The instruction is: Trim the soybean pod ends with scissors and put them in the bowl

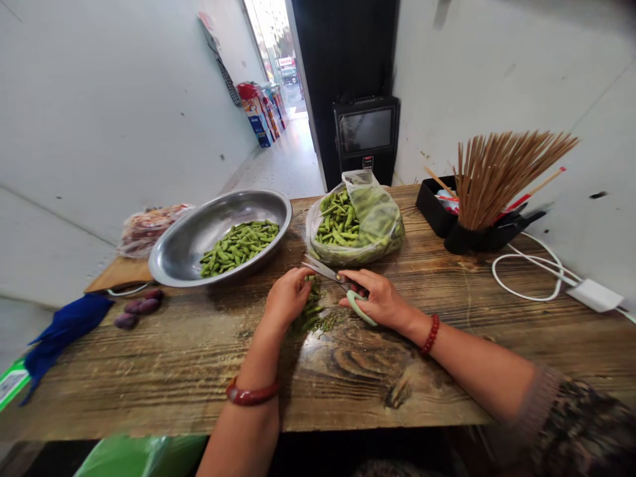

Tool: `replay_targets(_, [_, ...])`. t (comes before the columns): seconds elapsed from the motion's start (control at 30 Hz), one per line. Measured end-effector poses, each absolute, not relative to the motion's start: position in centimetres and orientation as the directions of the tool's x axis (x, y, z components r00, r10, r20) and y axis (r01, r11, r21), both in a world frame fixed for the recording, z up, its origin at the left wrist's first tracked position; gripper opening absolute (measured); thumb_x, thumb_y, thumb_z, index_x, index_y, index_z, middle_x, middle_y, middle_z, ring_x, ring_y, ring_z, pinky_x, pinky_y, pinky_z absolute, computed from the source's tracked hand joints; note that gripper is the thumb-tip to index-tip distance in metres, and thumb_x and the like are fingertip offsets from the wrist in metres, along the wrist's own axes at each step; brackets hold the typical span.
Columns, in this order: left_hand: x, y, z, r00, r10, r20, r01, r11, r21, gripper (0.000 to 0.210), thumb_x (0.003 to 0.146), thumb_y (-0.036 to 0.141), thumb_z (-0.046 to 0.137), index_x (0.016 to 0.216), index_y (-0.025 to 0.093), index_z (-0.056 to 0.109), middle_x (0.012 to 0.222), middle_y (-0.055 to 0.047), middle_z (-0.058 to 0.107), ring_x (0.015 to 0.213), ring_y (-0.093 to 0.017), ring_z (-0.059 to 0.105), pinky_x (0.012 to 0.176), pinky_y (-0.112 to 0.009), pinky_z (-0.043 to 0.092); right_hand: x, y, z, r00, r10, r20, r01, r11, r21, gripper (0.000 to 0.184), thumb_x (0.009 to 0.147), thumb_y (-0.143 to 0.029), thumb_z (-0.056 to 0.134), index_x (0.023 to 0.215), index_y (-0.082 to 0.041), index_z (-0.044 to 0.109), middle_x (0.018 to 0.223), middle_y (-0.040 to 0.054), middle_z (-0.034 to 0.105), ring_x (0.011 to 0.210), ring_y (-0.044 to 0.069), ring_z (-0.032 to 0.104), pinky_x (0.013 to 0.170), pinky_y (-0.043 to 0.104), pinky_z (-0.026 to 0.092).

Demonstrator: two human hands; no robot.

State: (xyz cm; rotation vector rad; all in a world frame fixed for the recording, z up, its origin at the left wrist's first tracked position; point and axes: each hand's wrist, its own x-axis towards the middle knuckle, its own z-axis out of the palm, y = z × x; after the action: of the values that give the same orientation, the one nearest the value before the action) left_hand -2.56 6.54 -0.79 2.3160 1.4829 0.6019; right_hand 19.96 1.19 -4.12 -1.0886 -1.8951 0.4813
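My right hand (381, 298) grips a pair of scissors (358, 309) by their pale green handles, with the blades pointing left and slightly parted. Close to the blade tips is my left hand (287, 298), its fingers pinched together; whatever they hold is hidden from this angle. Below and between the hands lies a small heap of green pods and trimmings (314, 317) on the wooden table. Just beyond them stands a clear plastic bag (380, 222) full of green soybean pods (338, 218). A wide steel basin (173, 248) at the left contains more pods (238, 245).
Several purple, roundish items (144, 305) and a blue cloth (69, 328) lie at the left, near a bagged bundle (149, 228) on a wooden board (116, 273). Brown sticks (497, 172) stand in a black holder (464, 238) at the right, beside a white cable (527, 298).
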Motion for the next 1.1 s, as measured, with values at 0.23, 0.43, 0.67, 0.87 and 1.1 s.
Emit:
replay_targets(0.23, [-2.6, 6.0, -0.2, 0.413, 0.909, 0.047, 0.862, -0.408, 0.301, 0.028, 0.079, 0.018, 0.055, 0.101, 0.028, 0.070, 0.096, -0.005, 0.066, 0.090, -0.022, 0.061, 0.077, -0.029, 0.042, 19.9, 1.3, -4.4, -0.247, 0.831, 0.498, 0.507, 0.549, -0.664, 0.052, 0.079, -0.037, 0.070, 0.126, -0.020, 0.055, 0.082, 0.0026, 0.060, 0.070, 0.015, 0.056, 0.068, 0.028, 0.049])
replay_targets(0.43, [-2.8, 6.2, -0.1, 0.368, 0.920, 0.135, 0.833, -0.390, 0.391, 0.003, 0.075, 0.020, 0.061, 0.076, 0.021, 0.063, 0.080, -0.002, 0.060, 0.074, -0.018, 0.055, 0.067, -0.028, 0.039, 19.9, 1.0, -4.0, -0.250, 0.840, 0.483, 0.528, 0.536, -0.659, 0.051, 0.079, -0.035, 0.071, 0.125, -0.018, 0.056, 0.083, 0.0035, 0.060, 0.071, 0.016, 0.055, 0.069, 0.029, 0.049])
replay_targets(0.67, [-2.2, 5.7, 0.7, 0.277, 0.948, 0.158, 0.375, -0.258, 0.890, 0.012, 0.075, 0.026, 0.065, 0.078, 0.016, 0.060, 0.075, 0.000, 0.058, 0.069, -0.013, 0.051, 0.066, -0.024, 0.040, 19.9, 1.0, -4.0, -0.233, 0.859, 0.456, 0.481, 0.509, -0.714, 0.054, 0.079, -0.037, 0.070, 0.128, -0.021, 0.053, 0.089, 0.0042, 0.060, 0.073, 0.015, 0.057, 0.067, 0.028, 0.050])
replay_targets(0.87, [-1.7, 5.0, 1.0, 0.352, 0.932, 0.090, 0.181, -0.162, 0.970, 0.023, 0.078, 0.028, 0.067, 0.097, 0.015, 0.068, 0.090, -0.004, 0.067, 0.083, -0.016, 0.057, 0.078, -0.026, 0.042, 20.0, 1.0, -4.1, -0.261, 0.854, 0.450, 0.486, 0.519, -0.703, 0.066, 0.075, -0.037, 0.074, 0.134, -0.021, 0.047, 0.102, 0.0071, 0.060, 0.087, 0.019, 0.058, 0.079, 0.034, 0.050])
replay_targets(1.1, [-1.3, 5.0, 1.3, 0.400, 0.912, 0.093, 0.209, -0.189, 0.959, 0.022, 0.079, 0.031, 0.066, 0.089, 0.014, 0.073, 0.088, -0.006, 0.070, 0.084, -0.019, 0.059, 0.082, -0.028, 0.043, 20.0, 1.0, -3.6, -0.294, 0.850, 0.438, 0.486, 0.527, -0.697, 0.069, 0.074, -0.037, 0.074, 0.134, -0.021, 0.046, 0.103, 0.0070, 0.059, 0.088, 0.019, 0.058, 0.080, 0.033, 0.049])
